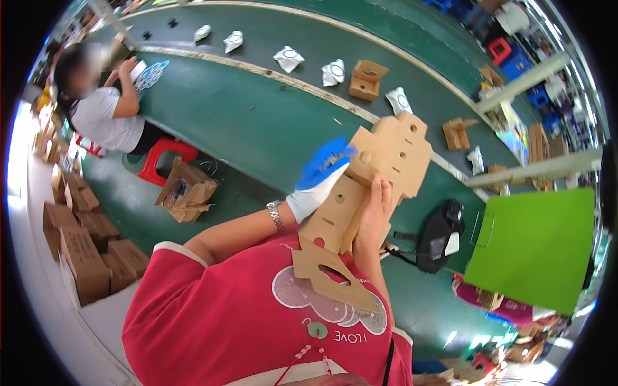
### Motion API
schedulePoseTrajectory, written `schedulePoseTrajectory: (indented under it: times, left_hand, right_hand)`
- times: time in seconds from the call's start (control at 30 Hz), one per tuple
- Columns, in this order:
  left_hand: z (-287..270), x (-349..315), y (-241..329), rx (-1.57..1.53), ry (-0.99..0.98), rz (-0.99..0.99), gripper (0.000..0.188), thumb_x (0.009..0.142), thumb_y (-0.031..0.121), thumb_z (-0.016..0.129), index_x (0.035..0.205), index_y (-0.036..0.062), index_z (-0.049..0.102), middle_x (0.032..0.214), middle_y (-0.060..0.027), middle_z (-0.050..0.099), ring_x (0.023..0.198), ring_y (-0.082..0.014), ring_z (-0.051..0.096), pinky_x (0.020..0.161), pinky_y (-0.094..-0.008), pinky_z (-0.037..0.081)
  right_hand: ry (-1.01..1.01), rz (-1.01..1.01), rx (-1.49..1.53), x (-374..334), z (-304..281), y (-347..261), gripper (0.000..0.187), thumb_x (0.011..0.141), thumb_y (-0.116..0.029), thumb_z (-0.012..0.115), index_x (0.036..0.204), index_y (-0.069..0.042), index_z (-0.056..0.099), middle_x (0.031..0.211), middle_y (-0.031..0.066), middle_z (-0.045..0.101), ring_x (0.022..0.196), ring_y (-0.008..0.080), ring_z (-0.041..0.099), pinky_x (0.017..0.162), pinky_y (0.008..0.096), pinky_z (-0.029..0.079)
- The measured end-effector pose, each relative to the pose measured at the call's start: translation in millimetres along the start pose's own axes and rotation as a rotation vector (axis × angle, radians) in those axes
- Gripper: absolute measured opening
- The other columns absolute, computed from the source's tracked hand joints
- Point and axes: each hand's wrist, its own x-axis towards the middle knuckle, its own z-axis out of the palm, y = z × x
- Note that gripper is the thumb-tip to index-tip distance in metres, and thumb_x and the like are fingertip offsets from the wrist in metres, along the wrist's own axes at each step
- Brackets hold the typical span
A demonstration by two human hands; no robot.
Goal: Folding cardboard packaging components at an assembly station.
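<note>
My left hand (322, 177), in a white glove with blue fingers and a watch at the wrist, grips the left edge of a flat brown die-cut cardboard blank (394, 149) with round holes and cut-outs. My bare right hand (373, 215) presses flat against the blank's underside near its middle, fingers pointing up. The blank is held tilted in front of my red shirt, and its lower flap (325, 273) hangs down against my chest.
A green conveyor belt (257, 122) runs past with white pouches (288, 58) and folded cardboard boxes (367, 78) on it. A co-worker in a white shirt (106, 116) sits at upper left by a red stool (164, 157). Stacked cartons (84, 248), a torn carton (187, 191), a black bag (441, 235) and a green panel (534, 248) surround me.
</note>
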Motion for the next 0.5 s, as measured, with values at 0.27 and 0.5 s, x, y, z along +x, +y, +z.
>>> schedulePoseTrajectory:
  times: [0.27,0.5]
  left_hand:
    - [-16.7,0.0,3.4,0.195,-0.294,0.014,0.040,0.103,0.022,0.050,0.138,0.0045,0.051,0.136,-0.0073,0.056,0.118,-0.0155,0.056,0.101,-0.0297,0.046]
    - [-25.1,28.5,87.9,0.583,-0.705,-0.505,0.063,0.096,0.060,0.046,0.136,0.0132,0.057,0.130,-0.0138,0.062,0.125,-0.0249,0.056,0.104,-0.0357,0.044]
  right_hand:
    - [-0.160,0.277,0.355,-5.4,-17.0,19.2,0.070,0.104,-0.056,0.028,0.143,0.000,0.045,0.136,0.0172,0.053,0.129,0.0256,0.046,0.114,0.0332,0.029]
    - [-0.722,0.276,-0.042,28.5,-60.5,-21.8,0.032,0.099,-0.031,0.058,0.115,-0.004,0.063,0.116,0.0058,0.064,0.107,0.0110,0.057,0.089,0.0263,0.046]
